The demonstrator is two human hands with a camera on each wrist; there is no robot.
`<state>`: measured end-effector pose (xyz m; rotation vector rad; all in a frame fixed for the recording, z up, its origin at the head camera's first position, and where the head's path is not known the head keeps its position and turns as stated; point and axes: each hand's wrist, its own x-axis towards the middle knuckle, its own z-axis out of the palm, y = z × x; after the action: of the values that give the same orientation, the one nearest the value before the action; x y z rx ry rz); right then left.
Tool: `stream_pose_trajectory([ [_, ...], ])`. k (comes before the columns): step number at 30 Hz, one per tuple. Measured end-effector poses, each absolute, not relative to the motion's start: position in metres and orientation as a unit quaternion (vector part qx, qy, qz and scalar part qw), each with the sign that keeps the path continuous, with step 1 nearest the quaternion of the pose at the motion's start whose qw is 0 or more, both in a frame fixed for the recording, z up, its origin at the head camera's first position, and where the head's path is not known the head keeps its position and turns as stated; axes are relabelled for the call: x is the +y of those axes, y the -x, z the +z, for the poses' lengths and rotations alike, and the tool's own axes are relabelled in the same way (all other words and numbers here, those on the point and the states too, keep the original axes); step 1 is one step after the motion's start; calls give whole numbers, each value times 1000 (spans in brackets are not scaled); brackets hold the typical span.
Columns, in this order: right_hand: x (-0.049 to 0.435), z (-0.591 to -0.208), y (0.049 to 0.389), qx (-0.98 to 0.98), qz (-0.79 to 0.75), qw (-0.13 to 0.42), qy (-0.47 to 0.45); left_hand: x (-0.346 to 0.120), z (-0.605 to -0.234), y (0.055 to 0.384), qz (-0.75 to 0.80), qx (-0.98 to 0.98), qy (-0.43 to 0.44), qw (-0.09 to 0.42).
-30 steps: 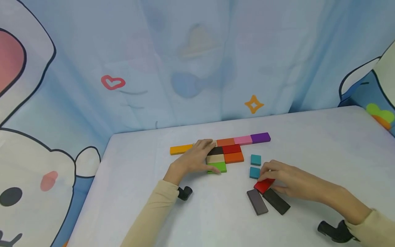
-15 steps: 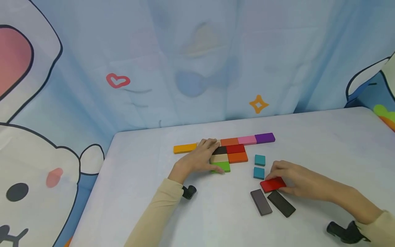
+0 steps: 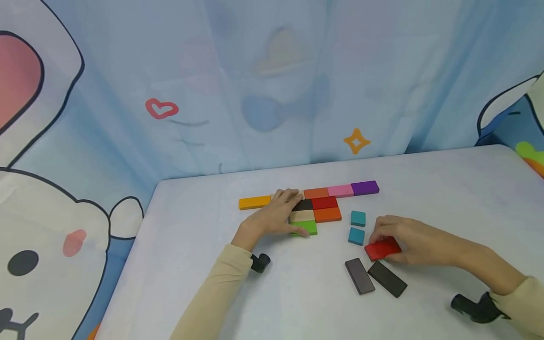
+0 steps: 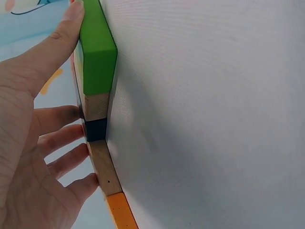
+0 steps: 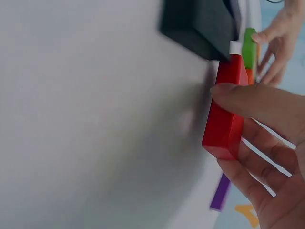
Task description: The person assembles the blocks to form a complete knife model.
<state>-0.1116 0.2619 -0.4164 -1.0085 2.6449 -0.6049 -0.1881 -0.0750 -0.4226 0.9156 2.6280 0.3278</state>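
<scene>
In the head view my right hand (image 3: 408,241) pinches a red block (image 3: 382,248). The right wrist view has the thumb on one long side of this red block (image 5: 228,114), the fingers round the other. Two small teal blocks (image 3: 358,218) lie just beyond it. My left hand (image 3: 272,217) rests over the left part of a flat block arrangement. Its thumb touches the green block (image 4: 97,52); the other fingers lie along the wooden and dark blocks. Next to it are a black block (image 3: 303,205), a red-and-orange pair, and a natural wood block (image 3: 302,216).
A long back row runs from a yellow block (image 3: 254,202) to a pink block (image 3: 340,191) and a purple block (image 3: 365,188). A grey block (image 3: 360,276) and a black-brown block (image 3: 387,278) lie nearer. A printed curtain stands behind the white table (image 3: 191,293).
My right hand has shifted the red block to the right, away from the dark blocks, and turned it more level. The left hand stays on the arrangement. The head view has shifted slightly.
</scene>
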Motion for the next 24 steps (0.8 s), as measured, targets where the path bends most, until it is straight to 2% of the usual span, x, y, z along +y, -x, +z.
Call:
stream_pose_trajectory([
  [5,257,-404,123,903,-228,99,349,-74,-423,189,116,924,-322,172],
  [10,230,-399,137,900,-250,75,349,-74,-422,189,115,923,-323,176],
  [17,190,-410,153,893,-273,49,354,-74,-422,189,116,923,-320,178],
  [24,176,-421,152,904,-257,41,340,-74,-421,188,117,925,-313,179],
])
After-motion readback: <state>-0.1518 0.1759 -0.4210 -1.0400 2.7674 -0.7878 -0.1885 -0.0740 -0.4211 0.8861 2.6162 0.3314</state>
